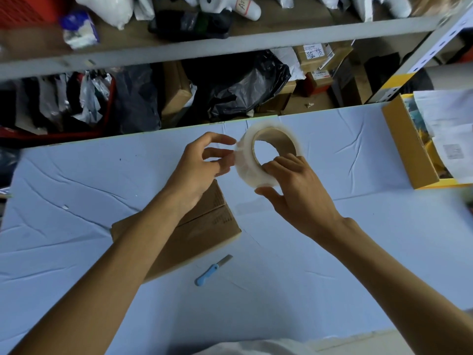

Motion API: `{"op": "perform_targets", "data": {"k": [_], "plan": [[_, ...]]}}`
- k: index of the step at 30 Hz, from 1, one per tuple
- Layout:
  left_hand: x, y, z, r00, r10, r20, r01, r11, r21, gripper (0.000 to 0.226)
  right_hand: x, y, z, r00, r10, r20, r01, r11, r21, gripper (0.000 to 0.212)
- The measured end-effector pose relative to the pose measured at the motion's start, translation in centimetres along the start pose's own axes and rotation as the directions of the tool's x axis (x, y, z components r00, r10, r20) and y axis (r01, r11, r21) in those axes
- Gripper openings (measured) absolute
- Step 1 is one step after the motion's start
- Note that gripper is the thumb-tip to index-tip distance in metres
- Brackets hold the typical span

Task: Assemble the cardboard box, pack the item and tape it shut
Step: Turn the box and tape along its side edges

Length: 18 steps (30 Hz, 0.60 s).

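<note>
Right hand grip closed on clear tape roll, held above table. Left hand fingers loosely open, tips picking at roll's edge. Cardboard box on table, partly under left forearm. Blue utility knife just beside it. Open carton with papers far right. Cluttered shelf behind; labels unreadable.

One tape roll, one cardboard box, one knife, two hands.
</note>
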State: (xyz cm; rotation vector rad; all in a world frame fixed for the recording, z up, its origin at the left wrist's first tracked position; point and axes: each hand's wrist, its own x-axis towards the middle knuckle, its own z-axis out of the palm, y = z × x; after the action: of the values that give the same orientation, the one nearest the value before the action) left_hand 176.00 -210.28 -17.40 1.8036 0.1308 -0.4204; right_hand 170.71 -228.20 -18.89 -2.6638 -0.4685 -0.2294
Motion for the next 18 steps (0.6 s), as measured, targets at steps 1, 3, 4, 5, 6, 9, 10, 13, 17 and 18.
{"op": "perform_targets", "data": {"k": [1,3,4,5,6,9,10,13,17,18], "plan": [[0.1,-0.1,0.1,1.0,-0.021,-0.003,0.021,0.999,-0.046,0.026,0.1,-0.1,-0.1,1.0,0.004,-0.004,-0.004,1.0,0.016,0.026],[0.1,-0.1,0.2,0.999,-0.032,-0.035,0.028,0.995,-0.097,0.027,0.2,-0.4,-0.2,1.0,0.016,-0.012,-0.015,0.999,0.044,0.027],[0.1,-0.1,0.3,0.998,-0.033,-0.06,0.026,0.993,-0.112,0.027,0.2,-0.5,-0.3,1.0,0.023,-0.017,-0.022,0.998,0.056,0.028],[0.2,-0.1,0.5,0.996,-0.029,-0.085,0.019,0.993,-0.117,0.027,0.3,-0.6,-0.4,0.999,0.028,-0.021,-0.026,0.998,0.063,0.028],[0.2,0.0,0.6,0.994,-0.021,-0.109,0.009,0.994,-0.109,0.028,0.3,-0.7,-0.5,0.999,0.03,-0.025,-0.028,0.997,0.068,0.028],[-0.1,-0.1,0.9,0.974,0.077,-0.212,-0.079,0.997,-0.001,0.03,0.5,-0.7,-0.5,0.999,0.037,-0.016,-0.036,0.998,0.057,0.027],[-0.2,-0.1,0.8,0.963,0.116,-0.244,-0.11,0.993,0.035,0.03,0.5,-0.6,-0.5,0.999,0.047,-0.006,-0.047,0.998,0.051,0.027],[-0.1,-0.2,0.1,0.954,0.163,-0.252,-0.155,0.987,0.048,0.031,0.3,0.3,-0.6,0.996,0.094,0.007,-0.095,0.99,0.107,0.024],[0.4,-0.7,0.5,0.987,0.115,-0.109,-0.11,0.993,0.05,0.019,0.0,0.5,-0.8,0.993,0.118,-0.005,-0.115,0.977,0.181,0.021],[0.4,-0.9,1.0,0.993,0.091,-0.077,-0.084,0.993,0.08,0.019,0.1,0.3,-0.8,0.993,0.119,-0.007,-0.115,0.976,0.184,0.022]]}}
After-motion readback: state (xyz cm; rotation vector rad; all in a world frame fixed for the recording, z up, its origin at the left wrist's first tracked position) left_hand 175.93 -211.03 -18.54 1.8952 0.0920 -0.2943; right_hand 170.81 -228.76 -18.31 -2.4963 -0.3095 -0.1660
